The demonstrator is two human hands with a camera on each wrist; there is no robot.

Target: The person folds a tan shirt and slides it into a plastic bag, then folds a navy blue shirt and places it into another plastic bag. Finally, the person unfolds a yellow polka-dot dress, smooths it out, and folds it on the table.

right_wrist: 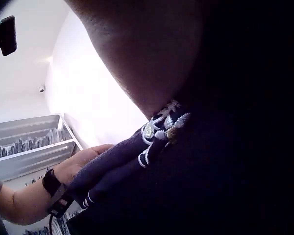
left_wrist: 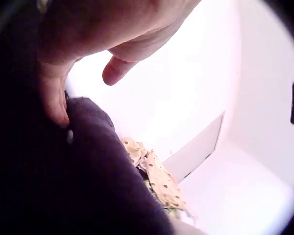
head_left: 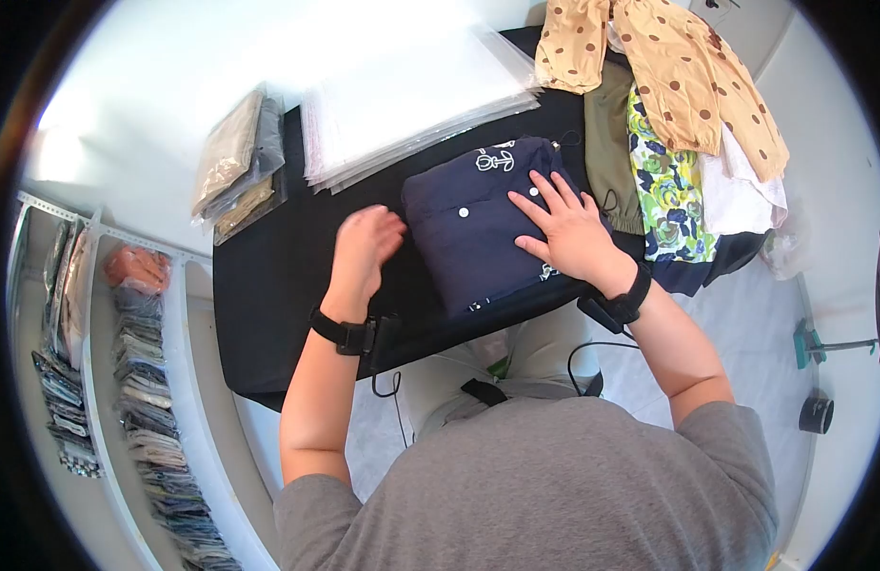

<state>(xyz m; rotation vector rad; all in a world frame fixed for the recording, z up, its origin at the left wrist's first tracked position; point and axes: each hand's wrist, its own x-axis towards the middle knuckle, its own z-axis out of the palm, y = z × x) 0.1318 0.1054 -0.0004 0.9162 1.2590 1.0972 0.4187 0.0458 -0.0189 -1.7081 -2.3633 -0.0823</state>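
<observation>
A navy folded garment (head_left: 478, 243) with white flower embroidery and white buttons lies on the black-covered table (head_left: 268, 314). My right hand (head_left: 573, 233) rests flat on its right part, fingers spread and pointing to its upper left. Just off the garment's left edge is my left hand (head_left: 368, 243), slightly blurred and holding nothing, its fingers loosely bent toward the cloth. In the left wrist view, the left hand's thumb stands apart from its fingers. The right wrist view shows the embroidery (right_wrist: 169, 127) along the garment's folded edge close to the right hand.
Clear plastic bags (head_left: 411, 105) lie stacked at the back, with bagged garments (head_left: 240, 157) to their left. At the right hang dotted tan clothing (head_left: 687, 86), olive trousers (head_left: 609, 143) and a floral garment (head_left: 663, 190). Shelves (head_left: 183, 352) of bagged clothes stand left of the table.
</observation>
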